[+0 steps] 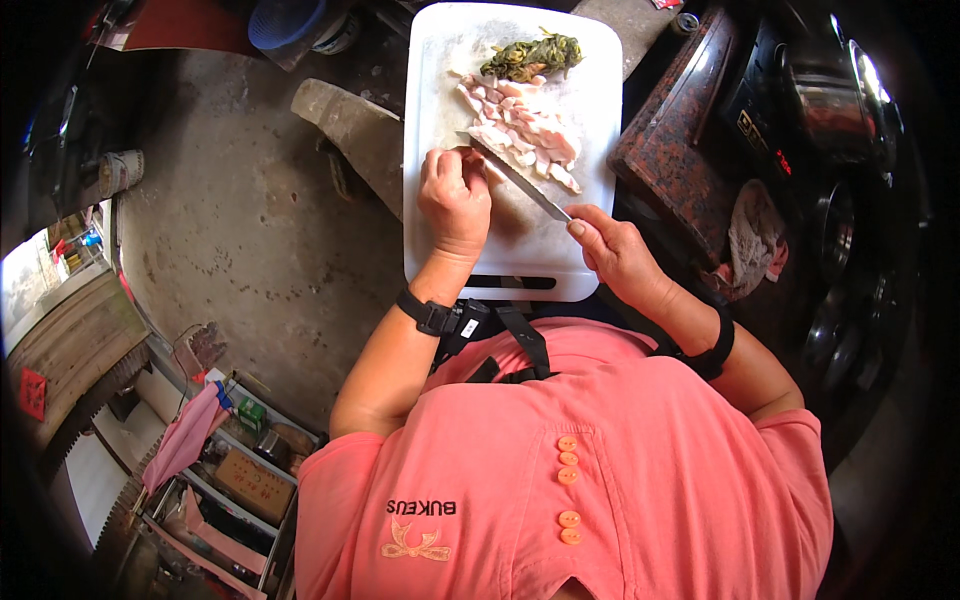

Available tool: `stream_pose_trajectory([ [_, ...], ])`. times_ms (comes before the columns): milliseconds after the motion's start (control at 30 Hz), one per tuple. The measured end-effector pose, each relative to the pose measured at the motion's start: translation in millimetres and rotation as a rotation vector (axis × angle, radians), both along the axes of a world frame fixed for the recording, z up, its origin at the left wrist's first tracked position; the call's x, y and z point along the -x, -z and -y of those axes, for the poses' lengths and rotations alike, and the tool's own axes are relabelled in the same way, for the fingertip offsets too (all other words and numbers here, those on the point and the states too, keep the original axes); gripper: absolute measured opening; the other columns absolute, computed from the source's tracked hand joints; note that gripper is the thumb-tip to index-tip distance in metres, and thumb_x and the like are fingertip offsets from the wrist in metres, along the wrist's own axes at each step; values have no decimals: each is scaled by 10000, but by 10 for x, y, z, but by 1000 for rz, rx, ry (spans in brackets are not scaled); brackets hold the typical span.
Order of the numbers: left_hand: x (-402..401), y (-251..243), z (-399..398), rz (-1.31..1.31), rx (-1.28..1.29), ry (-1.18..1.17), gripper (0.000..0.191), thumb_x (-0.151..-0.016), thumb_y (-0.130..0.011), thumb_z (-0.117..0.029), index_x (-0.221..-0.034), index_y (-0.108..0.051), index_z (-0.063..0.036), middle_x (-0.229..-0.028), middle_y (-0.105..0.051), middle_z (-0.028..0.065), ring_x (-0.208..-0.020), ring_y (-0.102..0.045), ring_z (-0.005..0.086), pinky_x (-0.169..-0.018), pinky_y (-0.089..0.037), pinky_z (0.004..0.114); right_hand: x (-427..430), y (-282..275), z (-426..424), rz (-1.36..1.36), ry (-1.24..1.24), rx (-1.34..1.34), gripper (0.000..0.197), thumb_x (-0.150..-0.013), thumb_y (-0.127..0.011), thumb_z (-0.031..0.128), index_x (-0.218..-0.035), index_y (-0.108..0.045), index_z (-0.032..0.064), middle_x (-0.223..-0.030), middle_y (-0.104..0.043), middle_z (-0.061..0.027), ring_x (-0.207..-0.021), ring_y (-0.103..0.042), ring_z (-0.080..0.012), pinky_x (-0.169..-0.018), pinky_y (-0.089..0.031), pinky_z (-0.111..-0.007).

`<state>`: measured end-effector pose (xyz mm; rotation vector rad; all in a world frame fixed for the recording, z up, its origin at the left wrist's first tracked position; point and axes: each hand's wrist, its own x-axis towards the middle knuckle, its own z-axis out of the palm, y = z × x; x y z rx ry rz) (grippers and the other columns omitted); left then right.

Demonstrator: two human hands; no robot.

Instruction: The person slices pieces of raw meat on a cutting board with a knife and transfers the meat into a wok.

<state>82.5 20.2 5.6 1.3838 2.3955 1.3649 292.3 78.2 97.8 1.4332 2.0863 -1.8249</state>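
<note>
A white plastic cutting board with a slot handle lies in front of my body. My right hand grips the handle of a kitchen knife, whose blade slants up and left across the board. My left hand rests on the board with curled fingers, close beside the blade near its tip. Whatever may be under those fingers is hidden. Beyond the blade is a loose heap of pale sliced meat. A clump of dark green pickled vegetable touches the heap's far side.
To the right are a dark red speckled slab, a crumpled cloth and a metal pot on a cooker with a lit display. A blue plastic basket stands far left. Shelves with boxes and a pink folded umbrella are lower left.
</note>
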Motion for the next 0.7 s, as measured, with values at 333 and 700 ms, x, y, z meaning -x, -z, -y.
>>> stream_pose_trajectory([
  [333,-1,36,27,-42,43,34,136,-784,-617,45,-903,-592,-14,-894,-572,163,-817,-593,381,-704,-494,452,132,16,-62,79,-40,87,325,-1023,-499,304,-1140,-612,23,-711,-585,-218,-654,-603,-328,-657,-485,-409],
  [700,4,54,-6,-94,105,68,163,-790,-549,54,-941,-574,-1,-927,-558,178,-836,-581,410,-720,-477,483,763,415,-211,-56,-25,-143,357,-1000,-472,349,-1012,-628,28,-893,-648,-292,-881,-616,-481,-765,-478,-516],
])
